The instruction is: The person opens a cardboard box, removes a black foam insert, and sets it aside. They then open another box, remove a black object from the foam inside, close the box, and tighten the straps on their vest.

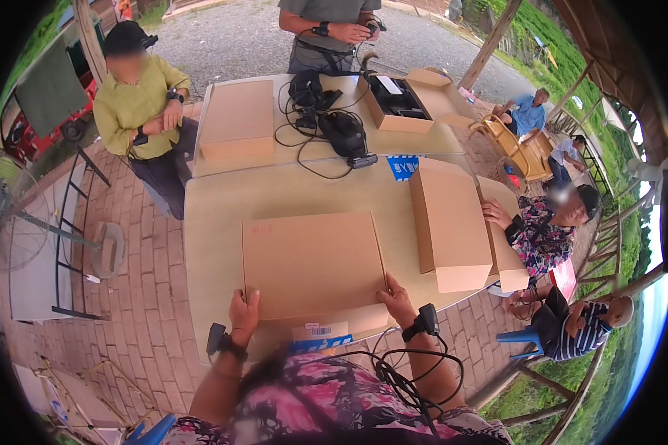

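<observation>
A closed cardboard box (313, 259) lies flat on the table in front of me, with faint red marking near its far left corner. My left hand (245, 313) grips its near left corner, thumb up along the side and fingers partly hidden. At the near right corner, my right hand (398, 300) holds the box with the thumb at its edge and the other fingers curled at the side. Below the box's near side show a white barcode label (319, 330) and a blue printed strip (321, 345).
To the right stands an open cardboard box (453, 222), with a co-worker's hand (496, 213) on its flap. Farther back are another closed box (237, 119), black head straps with cables (341, 133), and an open box with black contents (397, 100). Cables (401, 378) hang by my right forearm.
</observation>
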Tool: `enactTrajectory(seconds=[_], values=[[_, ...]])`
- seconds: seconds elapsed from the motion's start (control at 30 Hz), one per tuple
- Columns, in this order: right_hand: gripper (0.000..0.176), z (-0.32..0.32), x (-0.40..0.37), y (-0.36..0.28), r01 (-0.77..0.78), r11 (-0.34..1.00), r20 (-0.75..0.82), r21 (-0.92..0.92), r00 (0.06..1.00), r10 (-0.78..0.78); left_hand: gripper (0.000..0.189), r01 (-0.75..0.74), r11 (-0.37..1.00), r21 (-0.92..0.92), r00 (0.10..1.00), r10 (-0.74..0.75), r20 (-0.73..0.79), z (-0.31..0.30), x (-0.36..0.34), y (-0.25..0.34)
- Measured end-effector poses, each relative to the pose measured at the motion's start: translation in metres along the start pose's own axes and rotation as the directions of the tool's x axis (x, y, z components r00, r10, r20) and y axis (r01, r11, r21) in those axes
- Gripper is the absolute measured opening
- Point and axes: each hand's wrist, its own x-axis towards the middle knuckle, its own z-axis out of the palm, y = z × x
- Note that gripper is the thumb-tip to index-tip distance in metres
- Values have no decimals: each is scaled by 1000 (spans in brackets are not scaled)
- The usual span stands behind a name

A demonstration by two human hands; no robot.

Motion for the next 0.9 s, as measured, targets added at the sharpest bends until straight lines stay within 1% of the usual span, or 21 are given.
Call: enactTrajectory(seconds=[0.1, 0.13, 0.17, 0.2, 0.27, 0.33, 0.37, 0.4, 0.43, 0.47, 0.5, 0.53, 0.57, 0.6, 0.63, 0.67, 0.7, 0.77, 0.8, 0.87, 0.9], values=[[64, 1, -2, -5, -51, 998, -36, -36, 998, 50, 42, 9, 1000, 5, 1000, -9, -5, 1, 0, 2], [64, 0, -1, -3, -24, 1000, -13, -16, 1000, 24, 42, 3, 1000, 6, 1000, -3, 4, 0, 1, 3], [64, 0, -1, -3, 1, 1000, 8, 5, 1000, -1, 43, 45, 998, 32, 998, -46, 31, -1, 2, 3], [64, 1, -2, -3, -5, 1000, -7, 9, 1000, 5, 43, 86, 994, 61, 994, -90, 59, -2, 3, 2], [64, 1, -2, -5, 27, 997, -2, -72, 1000, -27, 43, 74, 995, 65, 994, -79, 74, -4, 6, -4], [63, 10, -12, -28, -72, 993, -64, -90, 996, 67, 44, 27, 999, 36, 998, -29, 60, -5, 12, -5], [62, 3, -4, -5, -81, 941, -86, -329, 995, 55, 44, 21, 1000, 18, 998, -22, 54, -3, 17, -12], [61, 3, 6, 33, -13, 975, -120, -224, 993, -15, 47, -55, 997, 52, 998, 53, 39, 1, 27, -27], [61, 3, 9, 38, -37, 897, -140, -440, 990, -27, 52, -32, 998, -50, 998, 35, 60, -2, 28, -16], [63, 9, 5, 27, -80, 875, -186, -477, 983, -11, 55, -110, 991, 82, 994, 110, -5, -2, 31, -11], [65, 10, 1, 9, -123, 854, -178, -505, 983, 37, 57, -67, 983, 172, 997, 74, -36, 0, 37, -10], [67, 10, 1, 11, -97, 861, -171, -500, 985, 12, 58, -156, 967, 199, 986, 165, -32, 2, 51, -25], [68, 12, -9, -12, -146, 863, -164, -484, 984, 75, 58, -136, 972, 191, 988, 147, -42, 0, 49, -5], [70, 13, -12, -21, -175, 856, -151, -486, 982, 115, 50, -157, 967, 201, 979, 179, -95, 2, 46, 8], [71, 17, -9, -11, -150, 893, -176, -425, 981, 81, 51, -172, 976, 133, 981, 182, -69, 8, 70, -21], [66, 16, -20, -25, -191, 896, -122, -401, 980, 154, 54, -179, 982, 66, 982, 182, -39, 17, 95, -44], [66, 19, -22, -12, -162, 899, -128, -408, 984, 120, 54, -218, 974, 68, 976, 219, -5, 17, 92, -24], [66, 25, -31, 11, -147, 903, -159, -403, 983, 90, 64, -137, 958, 252, 986, 109, 123, 6, 71, 7], [66, 21, -46, 4, -171, 910, -204, -377, 974, 98, 64, -178, 950, 258, 977, 139, 163, 11, 72, 10], [71, 23, -75, -9, -205, 928, -206, -312, 968, 145, 74, -268, 897, 352, 963, 235, 133, 16, 75, 7], [71, 22, -78, 8, -220, 931, -237, -292, 959, 152, 74, -298, 888, 351, 953, 255, 163, 18, 64, 22]])
